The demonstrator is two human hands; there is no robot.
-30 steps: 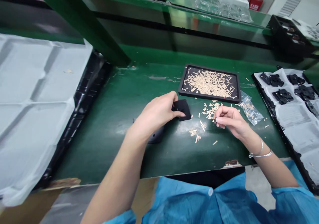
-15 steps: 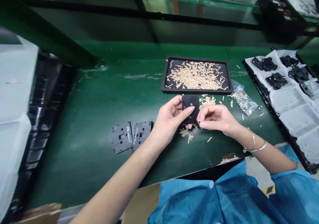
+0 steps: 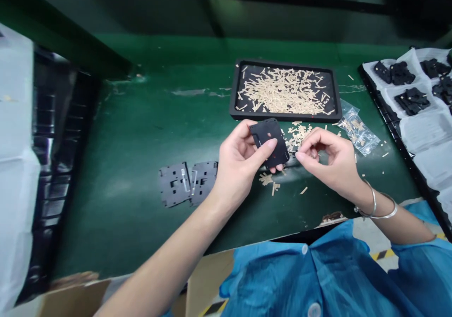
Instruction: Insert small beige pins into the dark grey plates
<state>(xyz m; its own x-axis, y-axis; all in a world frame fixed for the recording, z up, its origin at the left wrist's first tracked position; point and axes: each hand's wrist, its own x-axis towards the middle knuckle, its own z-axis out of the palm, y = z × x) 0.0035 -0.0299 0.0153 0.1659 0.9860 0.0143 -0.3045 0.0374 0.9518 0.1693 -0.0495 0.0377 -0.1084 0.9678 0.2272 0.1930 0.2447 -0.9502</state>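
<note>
My left hand point(image 3: 243, 152) grips a flat black plastic plate point(image 3: 271, 138), thumb across its face and fingers behind it. The plate has small holes and is tilted. Just right of it, my right hand point(image 3: 328, 159) is closed in a pinch, thumb and forefinger together on a tiny dark piece too small to name. The fingertips are apart from the plate by a small gap. Beneath and behind the hands lie loose beige strips point(image 3: 299, 133). To the left, two grey-black plates with cut-outs point(image 3: 173, 192) rest side by side on the green table point(image 3: 134, 157).
Behind the hands stands a black tray point(image 3: 286, 116) heaped with beige strips. A clear plastic bag point(image 3: 362, 131) lies right of it. At the far right is a lined tray point(image 3: 423, 131) with black parts in compartments. Another black tray point(image 3: 56, 166) borders the left side.
My right hand has drawn away to the right from the plate, still pinching. The plate in my left hand has turned and tilted. The view has shifted downward.
</note>
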